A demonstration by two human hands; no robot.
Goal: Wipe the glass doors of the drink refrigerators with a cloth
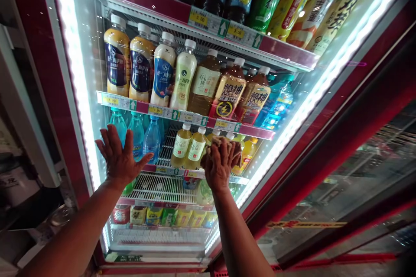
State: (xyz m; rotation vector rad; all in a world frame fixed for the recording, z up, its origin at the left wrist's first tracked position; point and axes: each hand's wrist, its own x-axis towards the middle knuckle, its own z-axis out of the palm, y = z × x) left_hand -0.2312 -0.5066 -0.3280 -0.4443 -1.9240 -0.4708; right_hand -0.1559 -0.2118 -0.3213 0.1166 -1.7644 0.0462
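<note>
Straight ahead stands a lit drinks fridge, its glass door (182, 242) in front of the shelves. My right hand (219, 166) presses a crumpled brown cloth (236, 149) against the glass, fingers over the cloth. To its left, my left hand (118, 153) is raised with fingers spread and thumb out, holding nothing; it appears to rest on the glass. Behind the left hand are blue water bottles (152, 138). Between the hands, small yellow-green tea bottles (181, 145) show on the shelf. Part of the shelf behind the cloth is hidden.
Milk tea bottles (164, 71) and dark drink bottles (229, 88) line the shelf above. Cans (154, 215) sit on a lower shelf. A red door frame (325, 147) runs along the right, with another glass panel (364, 160) beyond. Dim household items stand at far left.
</note>
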